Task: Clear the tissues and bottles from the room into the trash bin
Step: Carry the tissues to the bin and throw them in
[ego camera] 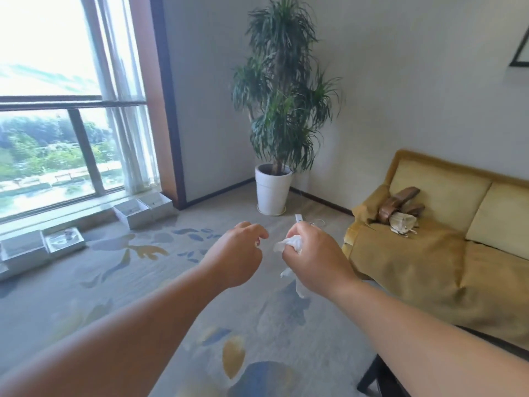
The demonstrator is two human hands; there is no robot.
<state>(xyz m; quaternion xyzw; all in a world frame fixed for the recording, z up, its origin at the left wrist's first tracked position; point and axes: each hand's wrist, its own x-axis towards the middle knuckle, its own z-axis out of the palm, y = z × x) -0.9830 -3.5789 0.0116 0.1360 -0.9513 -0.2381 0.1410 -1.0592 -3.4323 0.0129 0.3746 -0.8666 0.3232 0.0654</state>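
Observation:
My right hand (316, 257) grips a crumpled white tissue (290, 245), with loose ends of it hanging below the fist. My left hand (236, 253) is just to its left at the same height, its fingers loosely curled and holding nothing. Both hands are held out in front of me above the patterned carpet (143, 282). No trash bin and no bottle is in view.
A yellow sofa (429, 253) stands on the right with brown slippers (400, 203) and a whitish bundle on its seat. A tall potted plant (274, 190) fills the corner. White boxes (134, 213) lie along the window on the left. A dark furniture edge (375, 376) shows at bottom right.

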